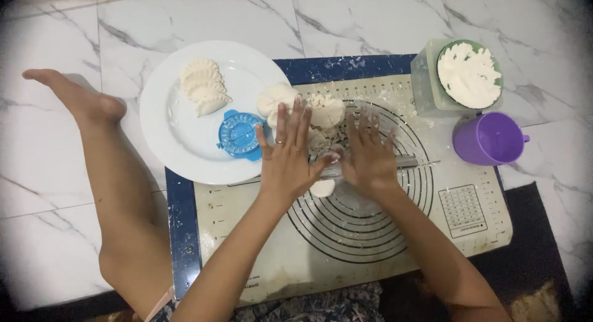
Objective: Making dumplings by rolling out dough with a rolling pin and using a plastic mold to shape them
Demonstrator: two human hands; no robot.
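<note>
**dumplingfan:** Head view has both hands flat and open on a thin rolling pin, left hand and right hand gripping nothing, just pressing down. The dough disc sits under the pin on the baking mat.

**flourpower:** Risk I'd guess: the disc sticks or tears if she leans hard. Also the dough lumps and blue dumpling press on the plate are close, so a long stroke could bump them.
</note>
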